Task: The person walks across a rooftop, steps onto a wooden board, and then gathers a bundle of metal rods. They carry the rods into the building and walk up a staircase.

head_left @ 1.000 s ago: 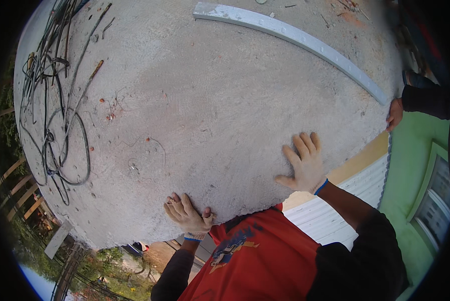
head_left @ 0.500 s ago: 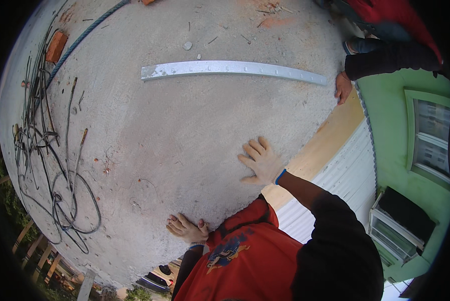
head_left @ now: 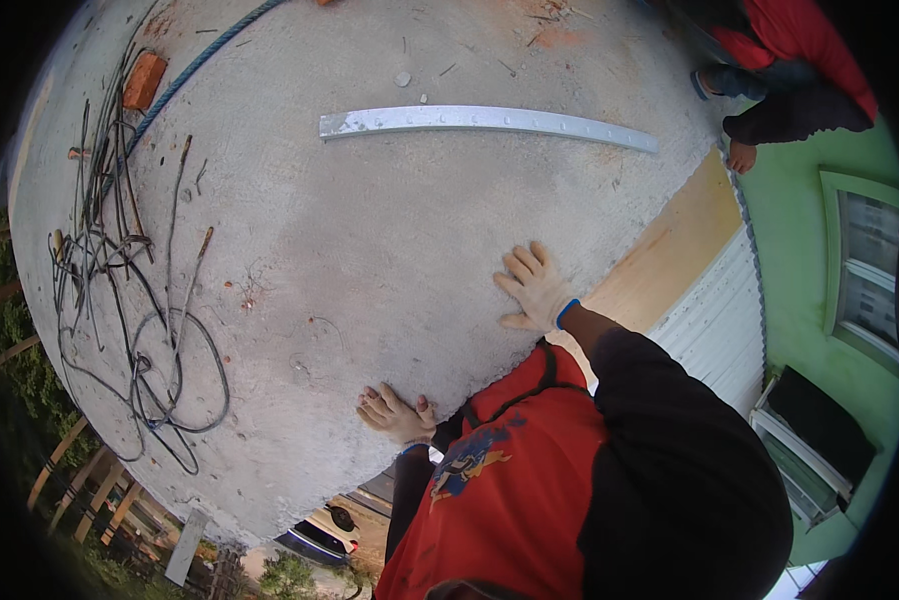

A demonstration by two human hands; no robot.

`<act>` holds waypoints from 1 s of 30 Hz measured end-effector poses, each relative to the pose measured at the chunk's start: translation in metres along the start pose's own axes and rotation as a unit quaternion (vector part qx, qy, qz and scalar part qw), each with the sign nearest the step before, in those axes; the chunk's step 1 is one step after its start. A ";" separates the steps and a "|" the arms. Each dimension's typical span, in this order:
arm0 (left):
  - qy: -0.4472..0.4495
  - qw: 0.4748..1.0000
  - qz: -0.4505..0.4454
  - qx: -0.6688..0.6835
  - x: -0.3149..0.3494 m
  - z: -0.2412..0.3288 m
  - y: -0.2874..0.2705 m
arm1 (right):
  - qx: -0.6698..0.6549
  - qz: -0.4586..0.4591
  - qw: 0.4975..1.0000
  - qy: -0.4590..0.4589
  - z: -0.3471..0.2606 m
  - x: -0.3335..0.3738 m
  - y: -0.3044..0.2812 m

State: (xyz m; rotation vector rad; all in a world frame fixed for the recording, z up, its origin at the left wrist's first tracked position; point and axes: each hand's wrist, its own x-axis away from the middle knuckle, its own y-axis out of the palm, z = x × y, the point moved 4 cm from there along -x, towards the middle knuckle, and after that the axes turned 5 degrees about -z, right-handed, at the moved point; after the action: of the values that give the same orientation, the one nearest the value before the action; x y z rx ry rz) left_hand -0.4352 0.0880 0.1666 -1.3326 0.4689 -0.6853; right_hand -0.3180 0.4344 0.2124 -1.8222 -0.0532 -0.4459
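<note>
Both of my hands wear pale gloves with blue cuffs and press on a rough grey concrete slab. My left hand lies near the slab's near edge, its fingers spread and nothing in it. Farther right, my right hand rests flat with fingers apart, close to the right edge. Beyond it lies a long silver metal bar with a row of small marks along its side; neither hand touches it.
Tangled wire and rods lie at left, beside a blue rope and an orange brick. Past the right edge are a wooden board, white corrugated sheeting and a green wall. A co-worker's hand hangs by the far right corner.
The view has shifted, so most things appear farther right. My hands stay flat on the slab. The co-worker's hand has moved right, off the slab's corner.
</note>
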 end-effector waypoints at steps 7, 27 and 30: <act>-0.004 1.000 -0.005 0.009 0.000 0.002 -0.003 | -0.007 -0.009 1.000 0.006 0.003 0.002 0.007; 0.012 0.997 -0.063 -0.043 0.003 -0.010 -0.001 | -0.050 -0.011 0.999 -0.009 0.010 0.000 0.007; -0.057 0.964 -0.257 -0.034 0.000 -0.018 -0.009 | -0.078 -0.002 0.997 -0.008 0.012 0.002 0.012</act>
State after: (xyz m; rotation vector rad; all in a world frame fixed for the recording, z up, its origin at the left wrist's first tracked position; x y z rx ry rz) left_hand -0.4490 0.0745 0.1722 -1.5676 0.0452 -1.0168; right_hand -0.3100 0.4421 0.1991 -1.9796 -0.0344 -0.4486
